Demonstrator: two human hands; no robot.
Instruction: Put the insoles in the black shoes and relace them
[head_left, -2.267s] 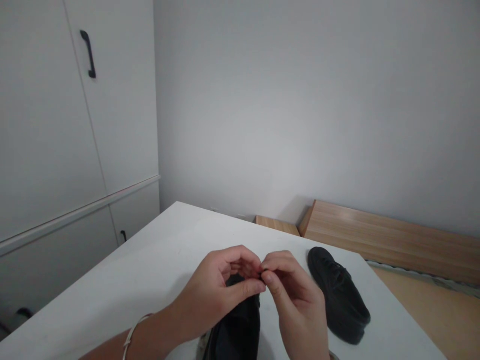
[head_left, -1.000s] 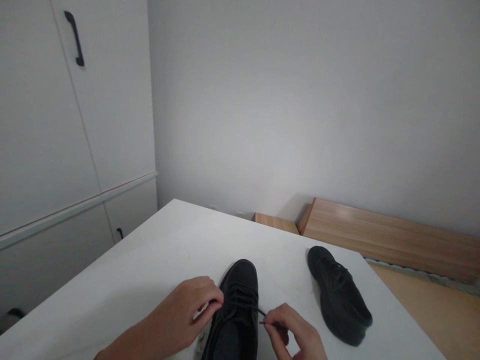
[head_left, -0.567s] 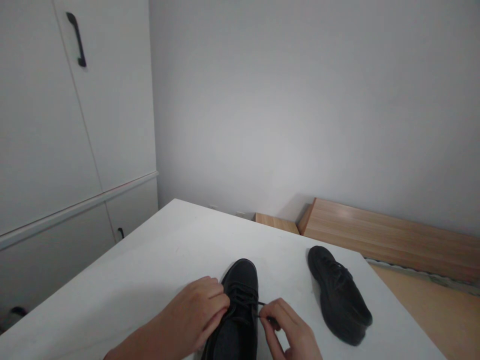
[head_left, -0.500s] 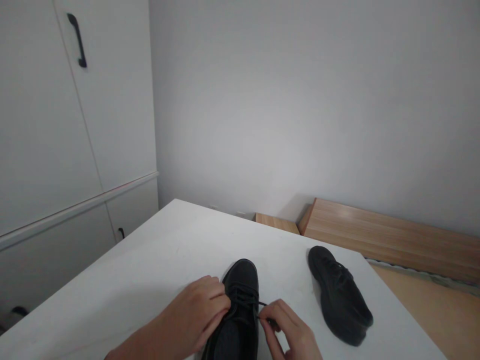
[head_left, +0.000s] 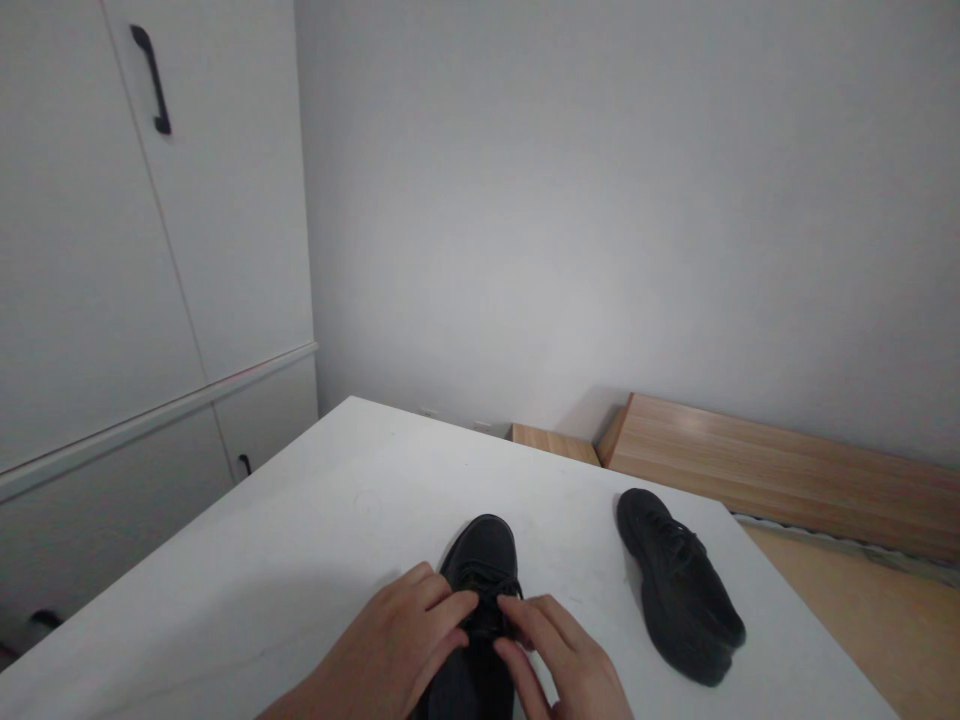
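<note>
While the near black shoe stands at the near edge of the white desk with its toe pointing toward the far edge, both hands rest on its laced part. The left hand lies over the left side of the shoe, its fingers bent and pressing on the laces. The right hand comes from the right side, and its fingers meet those of the left hand over the same laces; they are narrowly closed, but I cannot tell for sure whether a lace end is pinched between them, because the laces are dark and small. To my judgement, the step in hand is working on the laces at the middle of this shoe. A next move would call for a firm pinch on each thin lace end and a steady shoe. The second black shoe lies near the right edge of the desk, well apart from both hands.
</note>
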